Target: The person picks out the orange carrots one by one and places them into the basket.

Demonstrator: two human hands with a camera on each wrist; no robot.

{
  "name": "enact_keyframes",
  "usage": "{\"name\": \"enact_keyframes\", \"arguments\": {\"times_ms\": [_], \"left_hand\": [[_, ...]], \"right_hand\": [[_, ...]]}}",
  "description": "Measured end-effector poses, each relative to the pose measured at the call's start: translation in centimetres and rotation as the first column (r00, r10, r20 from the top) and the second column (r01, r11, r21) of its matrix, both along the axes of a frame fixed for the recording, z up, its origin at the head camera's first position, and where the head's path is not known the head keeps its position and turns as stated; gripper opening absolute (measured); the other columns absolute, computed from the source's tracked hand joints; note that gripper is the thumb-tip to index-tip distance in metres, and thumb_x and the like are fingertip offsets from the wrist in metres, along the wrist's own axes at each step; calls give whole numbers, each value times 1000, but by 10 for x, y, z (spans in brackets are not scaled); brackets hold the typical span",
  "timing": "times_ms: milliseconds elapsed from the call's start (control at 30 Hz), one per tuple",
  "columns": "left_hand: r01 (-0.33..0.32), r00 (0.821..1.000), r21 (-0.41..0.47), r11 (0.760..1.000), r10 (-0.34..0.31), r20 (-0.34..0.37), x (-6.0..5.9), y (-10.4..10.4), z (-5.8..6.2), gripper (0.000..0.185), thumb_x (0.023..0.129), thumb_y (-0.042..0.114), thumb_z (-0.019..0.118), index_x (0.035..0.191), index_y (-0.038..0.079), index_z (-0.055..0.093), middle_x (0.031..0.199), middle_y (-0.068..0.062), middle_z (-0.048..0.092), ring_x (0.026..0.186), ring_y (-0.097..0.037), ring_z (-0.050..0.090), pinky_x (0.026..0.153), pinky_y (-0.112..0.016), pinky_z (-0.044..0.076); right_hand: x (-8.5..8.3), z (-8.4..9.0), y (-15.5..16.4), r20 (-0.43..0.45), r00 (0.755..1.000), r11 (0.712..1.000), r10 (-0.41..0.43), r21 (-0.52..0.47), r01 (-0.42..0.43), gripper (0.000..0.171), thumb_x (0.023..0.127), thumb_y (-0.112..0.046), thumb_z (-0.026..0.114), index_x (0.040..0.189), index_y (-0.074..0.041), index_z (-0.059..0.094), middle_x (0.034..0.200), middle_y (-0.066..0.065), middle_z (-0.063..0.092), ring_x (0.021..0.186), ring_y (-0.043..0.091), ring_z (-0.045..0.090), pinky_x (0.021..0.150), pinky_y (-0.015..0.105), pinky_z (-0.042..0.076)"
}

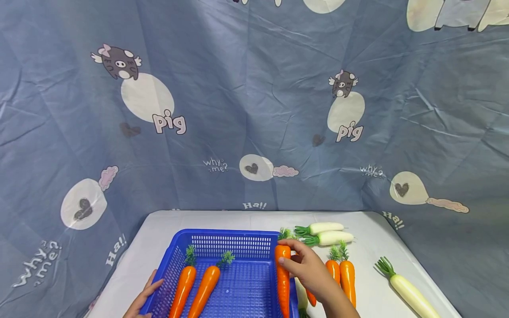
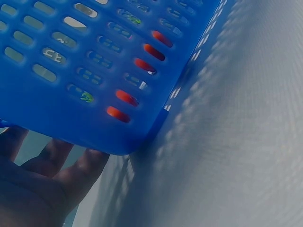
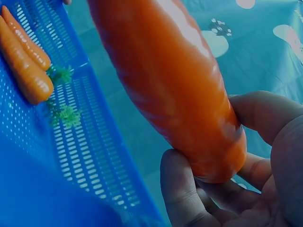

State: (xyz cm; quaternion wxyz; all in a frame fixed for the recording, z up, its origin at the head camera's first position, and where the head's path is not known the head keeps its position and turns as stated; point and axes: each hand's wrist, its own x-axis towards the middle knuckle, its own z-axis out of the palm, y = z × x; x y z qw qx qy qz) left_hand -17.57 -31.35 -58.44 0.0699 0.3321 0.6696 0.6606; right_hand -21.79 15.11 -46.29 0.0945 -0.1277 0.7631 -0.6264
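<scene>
My right hand (image 1: 306, 267) holds an orange carrot (image 1: 283, 280) by its thick leafy end, thumb on one side and fingers on the other. The carrot hangs over the right rim of a blue plastic basket (image 1: 238, 232), narrow end toward me. Fairly straight fingers of my left hand (image 1: 143, 298) rest at the basket's left rim; in the left wrist view their tips go out of sight behind it. Inside the basket's left half lie two carrots (image 1: 184, 289) with green tops, also seen in the right wrist view.
Right of the basket lie more carrots (image 1: 347, 282), one partly behind my right hand. Two white radishes (image 1: 332, 238) lie at the back, another radish (image 1: 413, 296) at far right, and one radish (image 1: 301, 293) is partly hidden beside the basket. A printed cloth (image 1: 246, 110) hangs behind the white table (image 1: 370, 265).
</scene>
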Motion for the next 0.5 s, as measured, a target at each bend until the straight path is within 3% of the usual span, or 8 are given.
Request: {"name": "enact_keyframes", "arguments": {"times_ms": [200,333,500], "left_hand": [[40,998,28,999,-42,44,1,0,2,63,93,14,31,153,5,10,143,45,-1,123,23,17,91,-23,41],[21,994,5,1000,-21,106,2,-1,4,65,93,16,32,153,7,10,140,48,0,119,25,18,89,-22,42],[-16,997,-23,1000,18,69,3,-1,4,60,95,18,32,152,8,16,141,47,1,119,26,18,88,-22,43]], "right_hand": [[-1,3,-9,-19,1000,999,9,31,-8,43,89,-31,66,130,-20,55,113,14,61,92,25,64,70,40,53],[-1,4,-15,-18,1000,1000,16,24,-15,43,89,-31,66,130,-20,54,111,14,62,91,24,64,70,39,53],[-1,3,-26,-1,999,999,32,-17,-32,43,89,-27,67,130,-20,55,117,12,58,93,23,64,70,39,52]]}}
